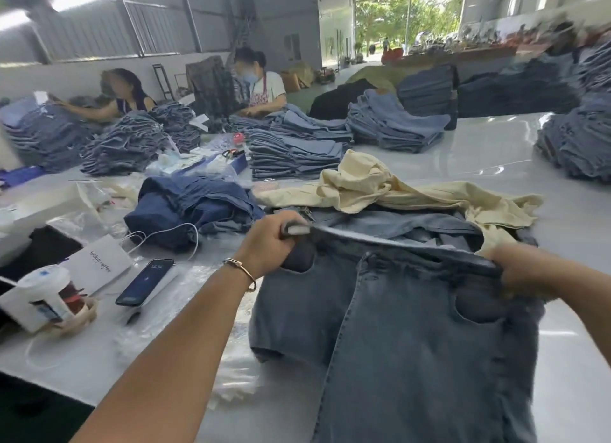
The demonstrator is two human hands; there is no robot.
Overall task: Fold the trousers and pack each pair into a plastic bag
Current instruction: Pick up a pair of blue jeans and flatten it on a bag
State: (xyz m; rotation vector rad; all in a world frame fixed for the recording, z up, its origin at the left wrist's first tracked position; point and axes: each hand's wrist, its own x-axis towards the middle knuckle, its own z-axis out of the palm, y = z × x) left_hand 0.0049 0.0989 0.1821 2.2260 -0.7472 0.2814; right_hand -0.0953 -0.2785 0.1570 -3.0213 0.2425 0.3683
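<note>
A pair of grey-blue jeans point(413, 336) hangs in front of me, held up by its waistband over the white table point(562, 360). My left hand point(269, 244) grips the waistband's left end in a closed fist. My right hand point(522, 270) pinches the waistband's right end. The legs drop toward the near table edge and out of view. Under the jeans on the left lies a heap of clear plastic bags point(231, 370).
Cream trousers point(380, 187) and a dark blue heap point(191, 207) lie just beyond the jeans. A phone point(145, 282), a white paper bag point(99, 264) and a drink cup point(49, 293) sit at my left. Stacks of folded jeans point(294, 154) fill the far table, where two people work.
</note>
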